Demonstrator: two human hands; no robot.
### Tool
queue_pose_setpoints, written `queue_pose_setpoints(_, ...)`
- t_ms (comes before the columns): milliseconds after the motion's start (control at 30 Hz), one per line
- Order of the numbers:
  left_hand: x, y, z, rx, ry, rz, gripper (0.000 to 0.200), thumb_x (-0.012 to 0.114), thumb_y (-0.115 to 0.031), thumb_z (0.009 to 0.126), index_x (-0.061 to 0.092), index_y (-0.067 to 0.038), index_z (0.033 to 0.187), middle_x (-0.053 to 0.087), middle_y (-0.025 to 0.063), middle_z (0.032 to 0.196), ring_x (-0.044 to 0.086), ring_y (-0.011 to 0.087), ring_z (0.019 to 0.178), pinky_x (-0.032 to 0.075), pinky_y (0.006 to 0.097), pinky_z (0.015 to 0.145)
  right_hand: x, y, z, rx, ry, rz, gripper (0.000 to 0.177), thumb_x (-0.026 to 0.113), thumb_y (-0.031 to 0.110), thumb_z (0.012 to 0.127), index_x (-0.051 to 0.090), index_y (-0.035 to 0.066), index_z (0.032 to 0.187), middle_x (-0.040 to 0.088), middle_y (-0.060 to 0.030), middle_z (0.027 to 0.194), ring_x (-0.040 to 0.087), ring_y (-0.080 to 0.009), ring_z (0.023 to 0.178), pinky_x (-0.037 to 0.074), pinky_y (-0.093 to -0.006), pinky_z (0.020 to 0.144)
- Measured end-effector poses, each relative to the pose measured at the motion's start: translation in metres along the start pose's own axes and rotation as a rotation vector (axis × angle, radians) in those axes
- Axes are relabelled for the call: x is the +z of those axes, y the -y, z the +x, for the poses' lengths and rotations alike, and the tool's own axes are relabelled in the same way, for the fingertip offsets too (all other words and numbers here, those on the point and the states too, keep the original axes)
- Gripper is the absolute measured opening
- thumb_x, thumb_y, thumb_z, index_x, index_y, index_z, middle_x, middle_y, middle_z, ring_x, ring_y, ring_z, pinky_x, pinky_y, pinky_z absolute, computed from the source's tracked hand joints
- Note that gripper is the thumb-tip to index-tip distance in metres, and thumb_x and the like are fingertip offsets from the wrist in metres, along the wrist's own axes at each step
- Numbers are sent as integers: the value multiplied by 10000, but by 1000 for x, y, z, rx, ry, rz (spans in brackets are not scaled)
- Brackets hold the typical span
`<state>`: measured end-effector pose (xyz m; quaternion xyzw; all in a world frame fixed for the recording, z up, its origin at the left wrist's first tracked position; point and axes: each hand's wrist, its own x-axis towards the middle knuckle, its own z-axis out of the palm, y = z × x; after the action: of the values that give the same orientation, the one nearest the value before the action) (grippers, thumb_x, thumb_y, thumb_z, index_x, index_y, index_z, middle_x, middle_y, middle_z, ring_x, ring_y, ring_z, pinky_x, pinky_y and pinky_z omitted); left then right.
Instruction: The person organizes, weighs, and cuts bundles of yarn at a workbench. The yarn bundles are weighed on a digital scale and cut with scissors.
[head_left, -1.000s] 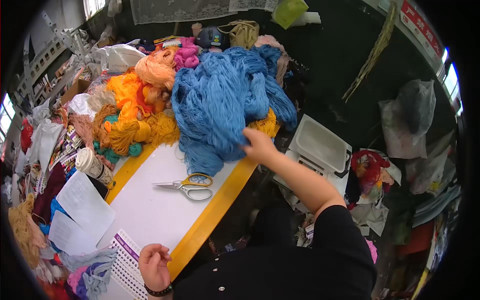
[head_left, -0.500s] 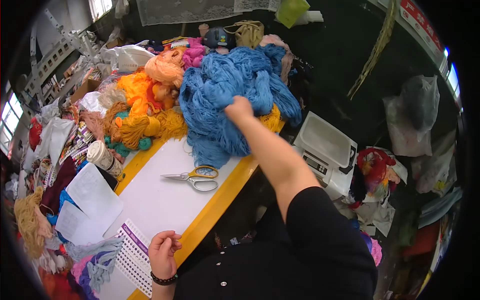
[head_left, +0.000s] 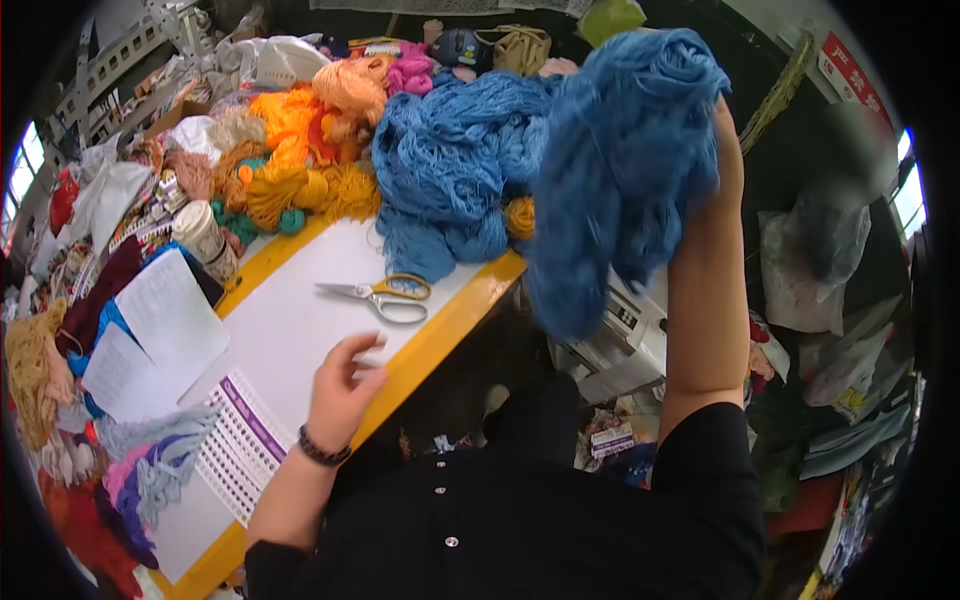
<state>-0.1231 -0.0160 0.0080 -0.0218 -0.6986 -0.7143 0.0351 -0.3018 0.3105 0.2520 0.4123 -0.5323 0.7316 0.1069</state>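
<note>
**One blue yarn bundle point(head_left: 620, 150) held high**

Shaggy and stringy, it hangs at 1 o'clock, clutched in the right hand point(head_left: 727, 135). The left hand point(head_left: 343, 385), fingers loosely spread and empty, hovers over the smooth white table point(head_left: 290, 350). Scissors point(head_left: 385, 292) lie at its 12 o'clock.

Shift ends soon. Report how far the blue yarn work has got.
Done: one big hank of blue yarn is off the white tabletop, gripped high in the right hand. In hand: it hangs past the tabletop's edge; the left hand rests open on it. Left: the large blue yarn heap is piled there; yellow-handled scissors lie untouched.
</note>
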Motion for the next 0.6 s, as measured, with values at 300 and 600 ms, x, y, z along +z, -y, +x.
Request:
queue_pose_setpoints(300,97,-8,3,283,233,33,488,623,-82,858,475,19,1312,596,122,1214,563,191,1107,430,333,971,80,-10,-146,373,-364,375,430,601,26,811,485,-54,1217,643,-121,1032,660,-198,901,540,-339,844)
queue_pose_setpoints(600,35,-55,9,332,330,490,514,631,-59,739,557,-33,1247,485,148,1344,470,258,1239,341,343,1057,46,-15,-196,683,-424,817,353,583,76,823,543,-51,1150,645,-167,1043,662,-265,915,540,-450,867)
